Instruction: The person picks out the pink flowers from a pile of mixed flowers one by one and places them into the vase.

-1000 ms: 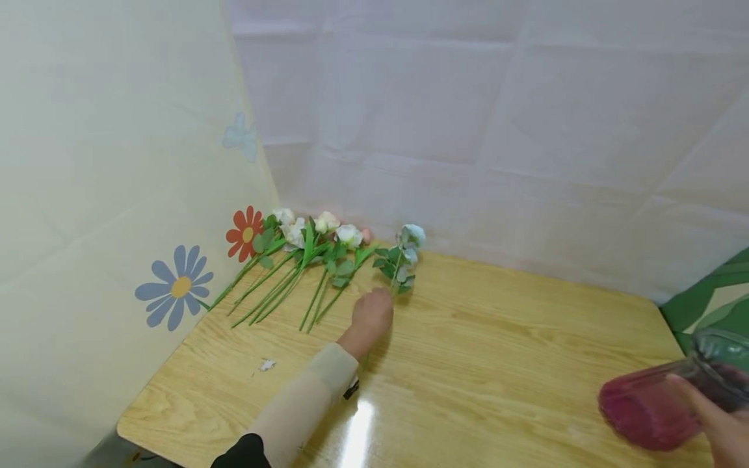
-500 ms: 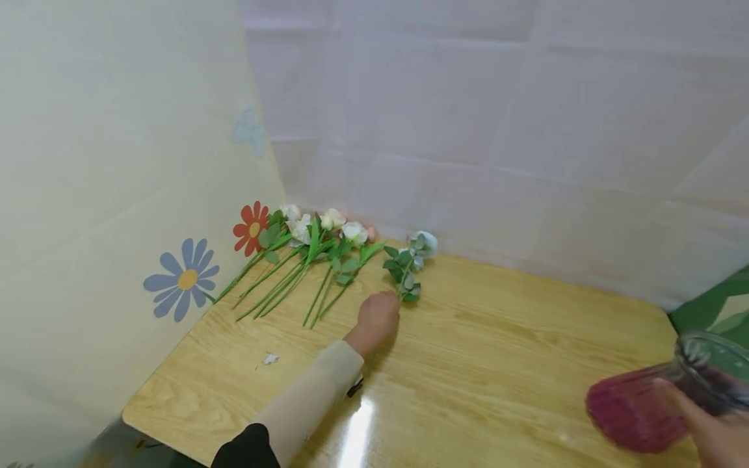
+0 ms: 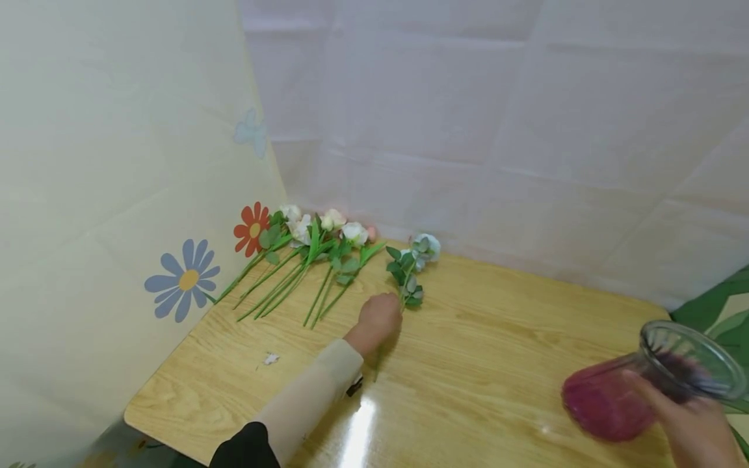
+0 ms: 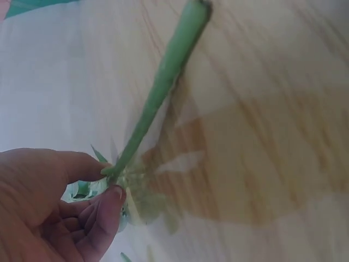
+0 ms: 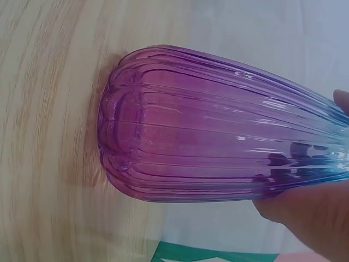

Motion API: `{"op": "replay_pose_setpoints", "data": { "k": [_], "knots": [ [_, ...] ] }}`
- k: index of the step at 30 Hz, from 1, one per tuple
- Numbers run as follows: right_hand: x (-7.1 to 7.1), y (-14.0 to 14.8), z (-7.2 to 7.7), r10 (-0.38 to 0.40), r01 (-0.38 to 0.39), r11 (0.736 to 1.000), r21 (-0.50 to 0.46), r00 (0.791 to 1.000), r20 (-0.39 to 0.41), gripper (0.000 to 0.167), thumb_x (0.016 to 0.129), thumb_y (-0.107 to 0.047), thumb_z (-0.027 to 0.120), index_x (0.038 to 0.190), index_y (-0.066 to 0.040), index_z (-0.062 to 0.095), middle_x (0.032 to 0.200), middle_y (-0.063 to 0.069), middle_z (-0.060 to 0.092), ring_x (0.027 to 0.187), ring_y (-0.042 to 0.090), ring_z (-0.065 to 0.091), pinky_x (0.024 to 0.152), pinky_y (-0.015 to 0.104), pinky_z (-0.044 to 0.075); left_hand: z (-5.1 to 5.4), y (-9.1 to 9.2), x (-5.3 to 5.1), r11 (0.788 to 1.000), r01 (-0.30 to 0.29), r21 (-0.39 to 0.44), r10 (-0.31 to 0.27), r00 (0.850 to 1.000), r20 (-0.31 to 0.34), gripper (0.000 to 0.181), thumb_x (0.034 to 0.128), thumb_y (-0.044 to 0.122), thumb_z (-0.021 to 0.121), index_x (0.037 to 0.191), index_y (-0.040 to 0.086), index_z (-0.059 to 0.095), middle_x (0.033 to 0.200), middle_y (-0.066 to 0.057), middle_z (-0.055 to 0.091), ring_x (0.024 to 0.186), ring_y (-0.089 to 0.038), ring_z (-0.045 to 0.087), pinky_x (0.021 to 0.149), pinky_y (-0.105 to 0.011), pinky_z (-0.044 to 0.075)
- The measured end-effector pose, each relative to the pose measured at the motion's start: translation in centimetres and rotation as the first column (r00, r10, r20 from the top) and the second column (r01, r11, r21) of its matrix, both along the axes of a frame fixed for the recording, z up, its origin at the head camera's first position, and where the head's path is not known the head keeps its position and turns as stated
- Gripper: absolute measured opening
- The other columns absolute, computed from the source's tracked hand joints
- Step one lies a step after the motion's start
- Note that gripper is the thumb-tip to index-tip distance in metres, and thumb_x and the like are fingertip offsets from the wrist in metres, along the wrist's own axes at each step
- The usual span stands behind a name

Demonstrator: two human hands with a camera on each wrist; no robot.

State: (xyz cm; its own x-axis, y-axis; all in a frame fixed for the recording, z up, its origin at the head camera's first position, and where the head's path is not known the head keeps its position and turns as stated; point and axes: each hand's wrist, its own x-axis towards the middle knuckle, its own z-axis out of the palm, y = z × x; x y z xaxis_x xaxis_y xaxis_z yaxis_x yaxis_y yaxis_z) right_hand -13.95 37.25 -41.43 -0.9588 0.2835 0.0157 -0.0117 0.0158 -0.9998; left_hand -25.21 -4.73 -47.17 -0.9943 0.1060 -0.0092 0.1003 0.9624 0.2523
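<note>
In the head view my left hand (image 3: 380, 320) pinches the green stem of a pale blue artificial flower (image 3: 427, 246) with leaves. The left wrist view shows the stem (image 4: 158, 90) between thumb and index finger, its cut end pointing away from the blossom. At the right, my right hand (image 3: 696, 422) grips a ribbed glass vase (image 3: 608, 400) by its neck; the vase is tilted, its clear flared mouth toward the right. Seen from the right wrist, the vase (image 5: 191, 125) fades from purple at its base to blue at the neck, with the thumb (image 5: 305, 218) along its side.
Several artificial flowers (image 3: 310, 260), white and pink with green stems, lie at the back left of the wooden table (image 3: 497, 338). A small white scrap (image 3: 271, 358) is on the tabletop. Cloth (image 3: 468, 130) hangs behind, and printed flowers (image 3: 187, 279) mark the left side.
My right hand has brought the vase leftward, showing more of its mouth. The left hand keeps its pinch on the flower, which has shifted slightly right and down in the view.
</note>
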Motion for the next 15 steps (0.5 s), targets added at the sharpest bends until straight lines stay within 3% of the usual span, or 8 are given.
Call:
{"op": "replay_pose_setpoints", "data": {
  "k": [2,6,8,15],
  "knots": [
    [0.0,-0.2,0.0,0.026,-0.026,1.000,0.010,1.000,0.010,0.047,0.093,0.001,0.069,0.120,-0.033,0.052,0.098,-0.032,0.064,0.085,-0.015,0.060,0.066,0.005,0.048,0.0,-0.3,0.0,1.000,0.016,-0.003,-0.016,1.000,-0.021,0.016,0.0975,0.021,0.063,0.087,0.008,0.066,0.080,-0.005,0.067,0.072,-0.021,0.068,0.057,-0.033,0.055],
    [0.1,-0.3,-0.2,0.121,-0.127,0.990,-0.058,0.989,-0.089,0.050,0.093,0.010,0.064,0.123,-0.030,0.060,0.103,-0.026,0.070,0.090,-0.012,0.063,0.071,0.006,0.049,0.1,-1.1,-0.2,1.000,0.021,-0.001,-0.021,0.997,-0.078,0.023,0.0988,0.029,0.063,0.088,0.009,0.063,0.078,-0.004,0.065,0.068,-0.020,0.066,0.055,-0.032,0.054],
    [0.1,-0.5,-0.2,0.144,-0.150,0.988,-0.044,0.983,-0.118,0.049,0.093,0.011,0.063,0.121,-0.029,0.063,0.100,-0.023,0.071,0.089,-0.010,0.063,0.072,0.006,0.049,0.2,-1.6,-0.2,1.000,0.008,0.004,-0.008,0.996,-0.090,0.026,0.0994,0.032,0.063,0.090,0.008,0.063,0.080,-0.005,0.065,0.070,-0.021,0.066,0.056,-0.033,0.055],
    [-0.1,-1.1,-0.7,0.188,-0.210,0.974,-0.084,0.958,-0.217,0.048,0.092,0.018,0.058,0.121,-0.019,0.064,0.102,-0.011,0.074,0.090,-0.002,0.067,0.074,0.011,0.053,0.0,-3.4,-0.6,0.999,-0.032,-0.040,0.028,0.994,-0.106,0.026,0.0996,0.030,0.063,0.102,0.004,0.063,0.098,-0.012,0.066,0.096,-0.028,0.064,0.074,-0.038,0.058]
  ]
}}
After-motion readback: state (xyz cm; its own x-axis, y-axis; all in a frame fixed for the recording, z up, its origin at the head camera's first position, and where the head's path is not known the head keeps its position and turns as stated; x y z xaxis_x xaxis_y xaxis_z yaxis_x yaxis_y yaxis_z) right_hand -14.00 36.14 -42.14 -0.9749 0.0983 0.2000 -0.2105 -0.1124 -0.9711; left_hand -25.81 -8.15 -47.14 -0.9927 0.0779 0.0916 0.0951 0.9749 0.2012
